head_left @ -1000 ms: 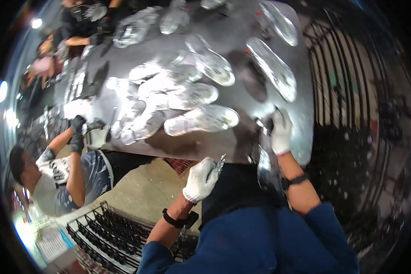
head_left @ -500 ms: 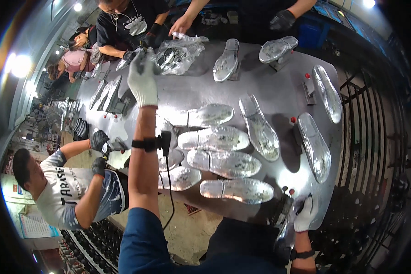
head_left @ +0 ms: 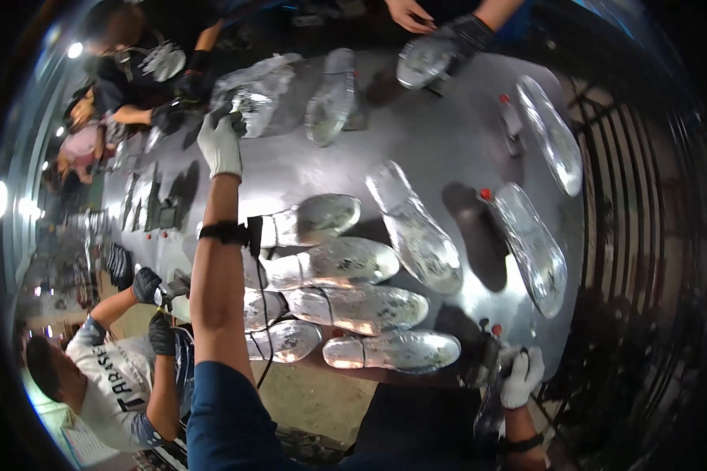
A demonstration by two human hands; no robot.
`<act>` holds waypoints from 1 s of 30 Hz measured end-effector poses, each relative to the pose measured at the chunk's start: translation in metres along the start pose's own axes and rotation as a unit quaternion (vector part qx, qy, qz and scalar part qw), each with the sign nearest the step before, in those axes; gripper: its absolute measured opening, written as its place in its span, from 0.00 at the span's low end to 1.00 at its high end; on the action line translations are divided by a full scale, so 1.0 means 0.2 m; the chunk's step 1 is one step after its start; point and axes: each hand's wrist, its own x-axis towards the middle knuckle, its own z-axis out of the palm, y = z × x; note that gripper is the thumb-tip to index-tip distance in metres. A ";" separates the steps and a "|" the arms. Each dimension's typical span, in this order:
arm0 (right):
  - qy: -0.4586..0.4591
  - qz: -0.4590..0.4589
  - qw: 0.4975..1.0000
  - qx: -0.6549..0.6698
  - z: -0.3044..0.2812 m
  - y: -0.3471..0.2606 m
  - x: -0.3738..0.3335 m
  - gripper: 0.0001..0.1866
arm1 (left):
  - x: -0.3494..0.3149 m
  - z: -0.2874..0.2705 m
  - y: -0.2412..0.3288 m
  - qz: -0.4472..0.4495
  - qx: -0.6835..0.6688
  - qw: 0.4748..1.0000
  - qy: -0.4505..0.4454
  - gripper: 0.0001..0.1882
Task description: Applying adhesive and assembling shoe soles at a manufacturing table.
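Observation:
My left hand (head_left: 220, 145), in a white glove with dark fingertips, reaches far across the metal table to the near-left edge of a crumpled clear plastic bag (head_left: 261, 102). Its fingers are curled; what lies between them is too small to make out. At the near right edge, my right hand (head_left: 522, 378), also white-gloved, is closed against a shiny silver sole-shaped piece (head_left: 489, 412) seen nearly edge-on, beside a metal stand with red knobs. Several silver sole-shaped pieces (head_left: 393, 350) with dark bands lie between my arms. Another silver piece (head_left: 416, 228) lies at an angle behind them.
Silver pieces on stands with red knobs (head_left: 485, 194) line the right side of the table (head_left: 353, 169). A co-worker's dark-gloved hand (head_left: 456, 43) touches one at the back. Other people work at the left and back left. Dark metal bars (head_left: 620, 204) stand beyond the right edge.
The whole view has shifted. My left hand's fingers have curled at the plastic bag. A co-worker's bare hand has left the bag, and their dark-gloved hand has come onto a silver piece at the back.

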 end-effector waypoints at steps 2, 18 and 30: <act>0.015 -0.044 0.999 -0.011 0.02 -0.12 0.05 0.14 | -0.35 0.20 0.22 0.003 0.015 0.994 -0.109 0.16; 0.031 0.199 0.964 0.174 -0.48 0.01 -0.09 0.13 | -3.12 0.51 1.03 0.017 0.194 0.872 -0.449 0.10; -0.008 0.123 0.989 0.081 -0.40 0.05 -0.18 0.18 | -3.24 0.66 1.09 0.182 0.479 0.693 -0.507 0.19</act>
